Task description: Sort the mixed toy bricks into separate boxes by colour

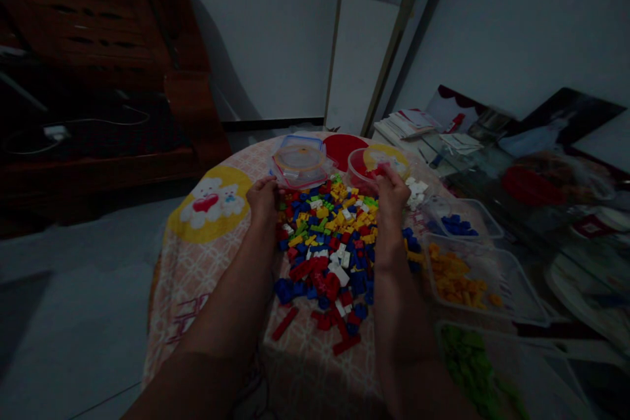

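A heap of mixed toy building bricks [339, 226] in red, blue, yellow, green and white covers the middle of the table. At the heap's far left edge is my left hand [264, 198], its fingers drawn together; what they hold, if anything, is too dark to make out. My right hand [394, 195] reaches to the near right rim of a round clear tub [354, 174], its fingers closed on a red building brick [377, 172]. Beside the tub, several clear lids [299, 161] with blue and red rims lie stacked.
Along the right stand clear boxes with blue bricks [459, 225], orange-yellow bricks [455, 275] and green bricks [467, 364]. White bricks [417, 191] lie beyond my right hand. A patterned cloth [211, 275] covers the round table. A glass-topped cabinet with papers [408, 123] adjoins at right.
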A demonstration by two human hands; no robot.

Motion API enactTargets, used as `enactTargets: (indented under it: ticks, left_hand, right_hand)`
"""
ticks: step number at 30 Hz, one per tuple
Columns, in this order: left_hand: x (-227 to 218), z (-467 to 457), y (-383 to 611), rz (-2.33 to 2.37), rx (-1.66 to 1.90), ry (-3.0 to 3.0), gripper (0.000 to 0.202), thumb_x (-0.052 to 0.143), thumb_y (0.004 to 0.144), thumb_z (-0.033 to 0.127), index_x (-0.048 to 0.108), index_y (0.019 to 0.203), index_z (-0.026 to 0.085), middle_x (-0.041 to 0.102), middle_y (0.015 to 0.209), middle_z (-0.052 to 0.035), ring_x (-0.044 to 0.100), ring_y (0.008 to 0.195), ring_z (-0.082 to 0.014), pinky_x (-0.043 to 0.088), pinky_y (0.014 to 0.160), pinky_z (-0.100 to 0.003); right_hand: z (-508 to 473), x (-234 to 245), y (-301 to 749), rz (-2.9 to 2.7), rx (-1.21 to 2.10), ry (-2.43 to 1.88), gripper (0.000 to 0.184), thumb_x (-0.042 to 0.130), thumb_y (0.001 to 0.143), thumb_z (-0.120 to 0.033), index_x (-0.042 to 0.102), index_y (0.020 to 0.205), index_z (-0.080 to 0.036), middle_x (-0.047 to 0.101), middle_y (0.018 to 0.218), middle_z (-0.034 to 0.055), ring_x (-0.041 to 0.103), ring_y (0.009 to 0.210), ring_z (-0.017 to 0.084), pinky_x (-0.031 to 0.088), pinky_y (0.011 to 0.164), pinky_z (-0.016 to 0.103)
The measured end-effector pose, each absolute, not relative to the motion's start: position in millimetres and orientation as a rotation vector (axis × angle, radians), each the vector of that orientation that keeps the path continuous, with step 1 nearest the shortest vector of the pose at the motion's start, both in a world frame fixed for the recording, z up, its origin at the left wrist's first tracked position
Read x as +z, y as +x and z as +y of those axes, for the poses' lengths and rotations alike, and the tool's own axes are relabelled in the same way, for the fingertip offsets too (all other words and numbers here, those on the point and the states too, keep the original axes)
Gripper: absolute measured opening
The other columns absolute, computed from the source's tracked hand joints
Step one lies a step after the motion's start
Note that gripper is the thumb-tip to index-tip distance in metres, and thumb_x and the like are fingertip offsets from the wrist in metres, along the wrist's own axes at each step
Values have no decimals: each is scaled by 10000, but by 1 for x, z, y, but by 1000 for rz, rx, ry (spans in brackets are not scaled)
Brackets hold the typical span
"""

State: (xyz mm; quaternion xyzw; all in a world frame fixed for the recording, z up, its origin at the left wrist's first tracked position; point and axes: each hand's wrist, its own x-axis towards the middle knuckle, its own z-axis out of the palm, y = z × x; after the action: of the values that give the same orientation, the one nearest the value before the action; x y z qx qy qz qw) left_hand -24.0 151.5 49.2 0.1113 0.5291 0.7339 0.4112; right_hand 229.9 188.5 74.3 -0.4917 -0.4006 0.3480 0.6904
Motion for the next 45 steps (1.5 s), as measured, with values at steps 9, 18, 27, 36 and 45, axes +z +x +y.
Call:
enactTargets:
  ticks: [9,18,27,36,45]
  left_hand:
    - [45,152,-25,1331,1848,328,229,588,644,117,617,865,168,589,604,34,548,493,-102,421,490,-185]
    - [49,150,-24,1339,1848,294,213,576,648,100,618,847,163,596,594,32,540,470,-92,423,484,-172]
    - [52,149,-22,1332,1845,286,217,556,679,66,621,866,154,598,573,40,523,464,-86,416,492,-171]
    - [50,150,-23,1330,1841,295,180,604,703,61,617,845,171,591,607,27,542,486,-97,417,504,-185]
    - [48,150,-24,1327,1848,315,172,598,691,90,616,844,167,590,599,35,531,468,-81,423,483,-162]
  right_hand:
    - [167,94,244,-1240,899,-1313,195,631,740,-268,751,832,-145,712,660,11,644,537,141,531,515,230]
    - [151,101,245,-2115,604,-1820,217,584,775,-88,758,672,-167,649,539,31,667,621,184,480,648,248]
    - [152,101,226,-2306,369,-2076,240,681,804,-90,820,980,-175,803,1097,177,754,1055,284,533,834,304]
    - [158,97,236,-2094,584,-1770,128,661,818,-174,781,773,-175,749,705,47,716,733,187,517,697,241]
    - [159,99,234,-1353,918,-1555,116,621,816,-263,639,729,-189,612,496,-32,557,405,123,449,423,204]
